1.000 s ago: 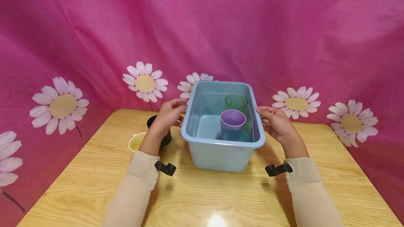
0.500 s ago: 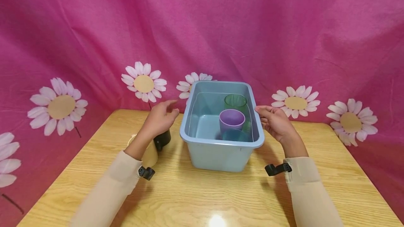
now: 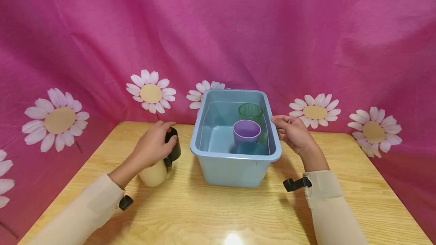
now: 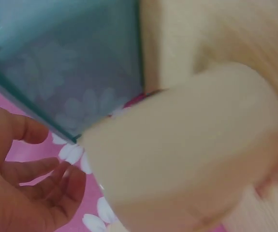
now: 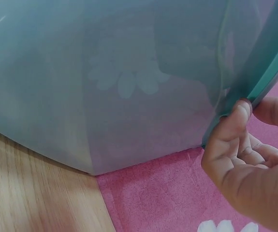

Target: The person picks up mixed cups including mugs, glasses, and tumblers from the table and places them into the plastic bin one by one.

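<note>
L hand (image 3: 151, 144): at blk mug (image 3: 175, 147), thumb & fingers spread.
R hand (image 3: 294, 133): pinched blue tub (image 3: 233, 171) rim.
Blk mug: close by cream cup (image 3: 154, 175), on table (image 3: 204, 214), L of tub.
Risk: L hand's low reach prob. could've knocked cream cup over.

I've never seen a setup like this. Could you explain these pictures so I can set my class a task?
There is no machine here: someone is working bare-handed. One picture comes from a head-worn camera; the other two come from cameras on the wrists. On the wooden table stands a blue bin holding a purple cup, a green see-through cup and a teal see-through cup. Left of it are a black mug and a cream cup. The right hand pinches the bin's rim. The left hand is at the black mug; whether it touches is unclear.
</note>
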